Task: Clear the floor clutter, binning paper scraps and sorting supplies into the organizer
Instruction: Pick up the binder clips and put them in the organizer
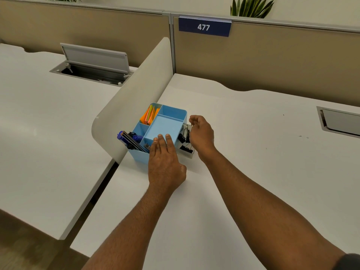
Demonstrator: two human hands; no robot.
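A light blue desk organizer [165, 125] stands on a white desk [243, 162] beside a curved divider. Orange and green sticky notes [150, 114] fill its back left compartment. Blue pens and a dark ruler [132, 140] lean in the front left one. A clear drawer on its right side sticks out, holding black binder clips [185, 139]. My left hand [165, 160] lies flat with straight fingers against the organizer's front wall and rim. My right hand [200, 133] hovers over the drawer with curled fingers; something small and shiny may be pinched at its fingertips, but I cannot tell.
A curved beige divider [136, 94] separates this desk from the one on the left [48, 123], which has an open cable hatch [93, 63]. Another hatch [341, 121] sits at the far right. Tan partition panels with a "477" sign [204, 27] close off the back.
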